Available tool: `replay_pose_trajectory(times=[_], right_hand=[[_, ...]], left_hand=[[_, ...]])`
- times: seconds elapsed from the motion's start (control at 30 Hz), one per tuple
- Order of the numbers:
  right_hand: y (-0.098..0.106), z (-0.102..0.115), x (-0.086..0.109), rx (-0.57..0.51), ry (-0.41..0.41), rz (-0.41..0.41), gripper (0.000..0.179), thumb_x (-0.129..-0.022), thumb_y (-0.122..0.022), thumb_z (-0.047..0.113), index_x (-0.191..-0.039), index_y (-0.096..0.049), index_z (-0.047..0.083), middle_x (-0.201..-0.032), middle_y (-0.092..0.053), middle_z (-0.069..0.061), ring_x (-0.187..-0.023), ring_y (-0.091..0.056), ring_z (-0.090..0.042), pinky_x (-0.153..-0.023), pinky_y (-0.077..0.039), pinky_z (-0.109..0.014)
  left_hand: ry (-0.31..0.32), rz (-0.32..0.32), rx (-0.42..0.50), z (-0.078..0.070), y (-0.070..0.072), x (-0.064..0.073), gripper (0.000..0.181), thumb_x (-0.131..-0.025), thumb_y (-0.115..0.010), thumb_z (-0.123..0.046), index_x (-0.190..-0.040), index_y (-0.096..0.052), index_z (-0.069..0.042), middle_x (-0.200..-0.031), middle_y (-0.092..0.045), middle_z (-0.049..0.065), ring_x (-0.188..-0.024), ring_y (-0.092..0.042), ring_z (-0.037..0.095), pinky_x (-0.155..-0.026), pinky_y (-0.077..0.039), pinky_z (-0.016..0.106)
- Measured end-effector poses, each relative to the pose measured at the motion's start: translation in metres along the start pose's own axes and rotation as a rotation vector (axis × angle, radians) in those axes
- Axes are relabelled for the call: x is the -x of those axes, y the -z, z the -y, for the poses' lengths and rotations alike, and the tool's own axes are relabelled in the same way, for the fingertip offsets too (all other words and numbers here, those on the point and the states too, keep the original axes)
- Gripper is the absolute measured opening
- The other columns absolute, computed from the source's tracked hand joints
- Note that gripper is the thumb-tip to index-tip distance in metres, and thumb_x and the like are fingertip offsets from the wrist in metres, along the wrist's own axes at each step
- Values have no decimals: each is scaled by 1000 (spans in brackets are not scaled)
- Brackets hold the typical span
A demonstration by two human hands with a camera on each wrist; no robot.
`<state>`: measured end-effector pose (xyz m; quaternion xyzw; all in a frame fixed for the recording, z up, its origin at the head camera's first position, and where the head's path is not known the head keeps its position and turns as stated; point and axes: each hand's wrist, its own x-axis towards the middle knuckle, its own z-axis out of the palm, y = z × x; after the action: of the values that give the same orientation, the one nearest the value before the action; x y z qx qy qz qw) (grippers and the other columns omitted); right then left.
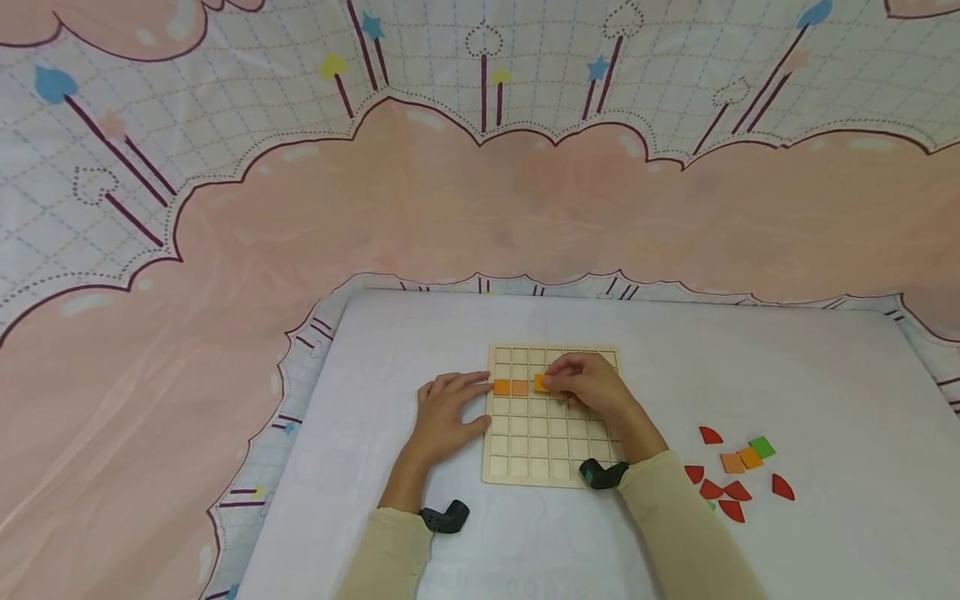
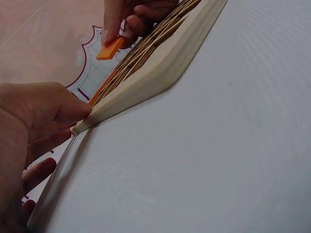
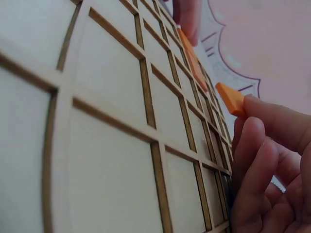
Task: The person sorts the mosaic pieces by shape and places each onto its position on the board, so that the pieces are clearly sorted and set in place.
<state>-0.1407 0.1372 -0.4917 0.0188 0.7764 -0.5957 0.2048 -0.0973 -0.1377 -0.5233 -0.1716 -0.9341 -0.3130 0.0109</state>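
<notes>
A pale wooden board with a grid of square recesses lies on the white table. Two orange square tiles sit side by side in one row at its left edge. My right hand pinches another orange square tile between thumb and fingertips. In both wrist views that tile shows raised and tilted over the board, just right of the two set tiles. Spread along the board's left edge, my left hand touches it with the thumb and fingertips.
Right of the board lie several red quarter-circle pieces, a green square tile and two loose orange tiles. A black device is worn on each wrist. Patterned pink cloth surrounds the white tabletop.
</notes>
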Motion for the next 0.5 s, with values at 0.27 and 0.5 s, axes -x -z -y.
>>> replay_pose_trajectory(times=[0.27, 0.5], right_hand=[[-8, 0, -3, 81, 19, -38, 22, -84, -83, 17, -99, -75, 4, -74, -71, 3, -54, -56, -10, -55, -48, -23], [-11, -1, -3, 157, 9, -68, 19, -82, -84, 18, -95, -77, 6, -74, -73, 3, -53, -59, -10, -57, -50, -24]], left_hand=[[-10, -6, -13, 1, 0, 0, 48, -83, -75, -30, -130, -71, -23, -147, -59, -7, -133, -48, 25, -109, -24, 58], [-9, -1, -11, 3, -1, 1, 47, -84, -76, -30, -131, -71, -24, -148, -59, -8, -133, -48, 24, -109, -24, 58]])
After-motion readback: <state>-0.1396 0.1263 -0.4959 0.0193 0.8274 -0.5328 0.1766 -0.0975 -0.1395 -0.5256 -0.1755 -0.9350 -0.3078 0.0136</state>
